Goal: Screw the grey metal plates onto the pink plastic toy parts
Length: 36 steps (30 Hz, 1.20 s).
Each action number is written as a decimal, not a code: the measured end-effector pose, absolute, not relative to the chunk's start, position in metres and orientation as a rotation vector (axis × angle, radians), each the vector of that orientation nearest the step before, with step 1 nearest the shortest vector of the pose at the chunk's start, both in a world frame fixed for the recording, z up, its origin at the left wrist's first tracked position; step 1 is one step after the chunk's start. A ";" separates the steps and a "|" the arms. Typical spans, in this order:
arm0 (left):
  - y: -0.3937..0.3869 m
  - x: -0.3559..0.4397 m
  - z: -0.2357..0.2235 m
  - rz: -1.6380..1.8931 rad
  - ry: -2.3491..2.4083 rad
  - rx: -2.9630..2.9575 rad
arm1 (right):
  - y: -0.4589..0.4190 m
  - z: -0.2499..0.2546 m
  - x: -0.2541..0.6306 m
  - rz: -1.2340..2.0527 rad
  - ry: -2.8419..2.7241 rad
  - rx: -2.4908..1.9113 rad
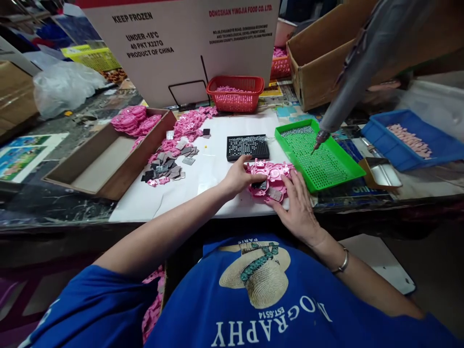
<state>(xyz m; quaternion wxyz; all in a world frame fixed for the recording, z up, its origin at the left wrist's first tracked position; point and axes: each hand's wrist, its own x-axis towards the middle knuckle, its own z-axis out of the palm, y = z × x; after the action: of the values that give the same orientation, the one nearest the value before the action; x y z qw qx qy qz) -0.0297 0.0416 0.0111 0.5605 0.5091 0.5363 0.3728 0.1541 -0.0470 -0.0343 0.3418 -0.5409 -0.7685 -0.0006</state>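
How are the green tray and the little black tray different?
The green tray is bigger; the black tray is smaller. The green tray sits slanted, while the black tray sits nearly straight in front of the person. The green tray's sides are bright green, but the black tray's are dark. Both have rows of little holes and hold small silvery pieces.

A powered screwdriver [353, 79] seems to obstruct reach above the green tray [321, 169].
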 end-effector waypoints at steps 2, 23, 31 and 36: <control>0.042 -0.027 0.013 0.865 1.245 1.176 | -0.045 -0.038 0.153 0.019 -2.035 -1.509; 0.033 -0.040 0.019 0.824 0.901 0.965 | -0.041 -0.022 0.157 0.102 -2.249 -1.521; 0.033 -0.052 0.013 0.846 0.827 0.825 | -0.033 -0.013 0.147 0.570 -2.112 -1.368; 0.027 -0.063 0.014 0.853 0.763 0.814 | -0.028 -0.006 0.140 0.707 -2.081 -1.296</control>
<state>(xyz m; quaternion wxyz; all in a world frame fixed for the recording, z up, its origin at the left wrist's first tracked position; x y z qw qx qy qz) -0.0629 0.0273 0.0136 0.7636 0.3742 0.3509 0.3921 0.1398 -0.0283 -0.0060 0.2906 -0.4860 -0.7805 0.2649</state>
